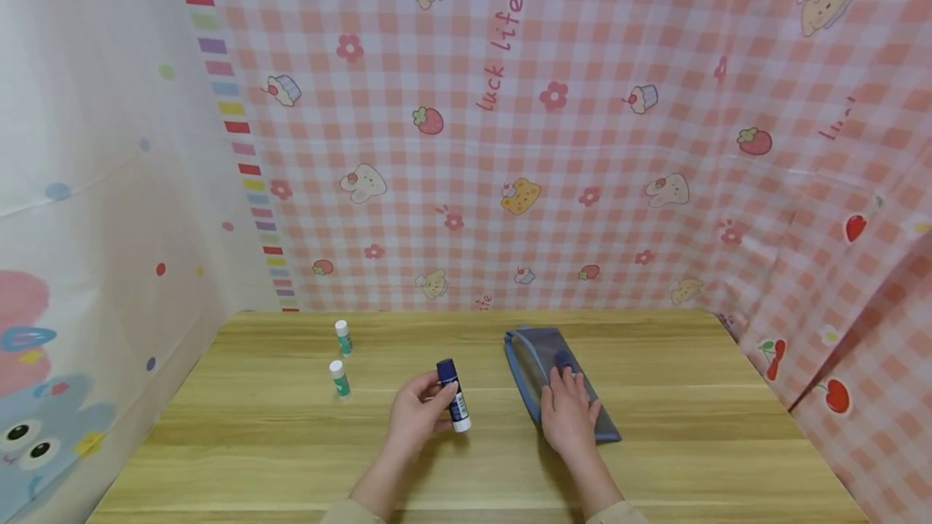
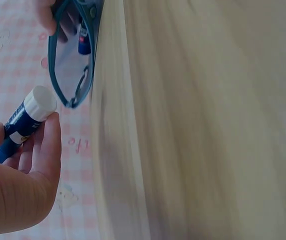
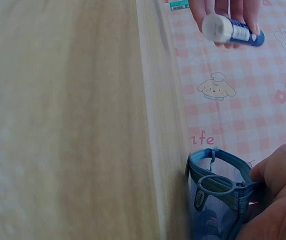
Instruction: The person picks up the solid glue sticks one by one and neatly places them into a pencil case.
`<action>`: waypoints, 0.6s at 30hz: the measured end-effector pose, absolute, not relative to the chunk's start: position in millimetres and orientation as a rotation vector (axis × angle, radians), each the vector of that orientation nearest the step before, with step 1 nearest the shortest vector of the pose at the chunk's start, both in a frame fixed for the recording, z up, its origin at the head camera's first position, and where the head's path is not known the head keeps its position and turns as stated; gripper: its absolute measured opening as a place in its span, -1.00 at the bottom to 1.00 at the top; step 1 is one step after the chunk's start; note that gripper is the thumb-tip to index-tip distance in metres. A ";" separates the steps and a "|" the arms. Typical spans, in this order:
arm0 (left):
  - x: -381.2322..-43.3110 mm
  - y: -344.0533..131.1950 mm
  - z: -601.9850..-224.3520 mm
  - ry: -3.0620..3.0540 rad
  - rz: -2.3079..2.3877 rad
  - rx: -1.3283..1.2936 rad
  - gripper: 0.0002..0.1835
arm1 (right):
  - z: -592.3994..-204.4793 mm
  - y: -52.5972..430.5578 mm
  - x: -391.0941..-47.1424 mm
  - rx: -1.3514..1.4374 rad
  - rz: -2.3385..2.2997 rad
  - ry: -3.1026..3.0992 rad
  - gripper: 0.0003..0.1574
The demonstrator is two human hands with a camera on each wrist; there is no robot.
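Left hand point(image 1: 418, 415) pinches a blue glue stick point(image 1: 454, 396) while the right hand point(image 1: 569, 420) grips a mesh pouch point(image 1: 610, 427)

The blue glue stick is between the thumb and fingers of the left hand, just above the near middle of the wooden table point(image 1: 255, 443). It tilts, its dark blue end up and far, its white end down and near. The thumb presses one side and the fingers curl behind the other.

To the right, the mesh pouch lies slantwise from far left to near right. The right hand reaches over it from the near side, thumb and fingers pinching the edge beside its mouth. The head view shows the fingertips close together on top; how far any digit goes inside, I cannot tell. The mouth, edged with a blue band point(image 2: 52, 55), gapes to the left, facing the held stick, which is apart from it. A second blue stick point(image 2: 84, 44) shows inside.

At the left, two green glue sticks with white caps stand upright on the table, apart from each other: a far one point(image 1: 345, 340) and a nearer one point(image 1: 340, 379). A pink checked curtain point(image 1: 466, 152) hangs beyond the far edge. Both wrists come out of pale sleeves point(image 1: 617, 513).
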State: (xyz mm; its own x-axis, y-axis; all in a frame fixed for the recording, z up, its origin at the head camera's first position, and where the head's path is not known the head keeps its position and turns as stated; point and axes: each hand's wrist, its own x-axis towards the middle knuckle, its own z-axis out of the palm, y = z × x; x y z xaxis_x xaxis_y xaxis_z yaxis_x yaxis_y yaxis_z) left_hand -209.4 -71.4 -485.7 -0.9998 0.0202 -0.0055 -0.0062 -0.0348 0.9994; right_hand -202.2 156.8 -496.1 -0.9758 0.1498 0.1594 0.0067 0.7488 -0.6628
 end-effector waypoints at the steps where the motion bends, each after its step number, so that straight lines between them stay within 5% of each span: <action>1: -210.2 -68.4 -486.5 2.164 2.250 0.026 -0.55 | -496.2 156.8 -202.3 -0.126 1.037 -2.748 -0.45; 18: -218.3 -24.4 -492.7 2.067 2.288 -0.045 -0.53 | -498.8 155.7 -204.3 -0.146 1.026 -2.758 -0.43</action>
State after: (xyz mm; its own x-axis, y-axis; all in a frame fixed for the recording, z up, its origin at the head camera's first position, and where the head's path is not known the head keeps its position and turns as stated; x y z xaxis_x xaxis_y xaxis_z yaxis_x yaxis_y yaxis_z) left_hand -218.3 -24.4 -492.7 -0.9979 0.0235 -0.0602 -0.0623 -0.1004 0.9930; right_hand -204.3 155.7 -498.8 -0.9761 0.1594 0.1475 0.0243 0.7550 -0.6553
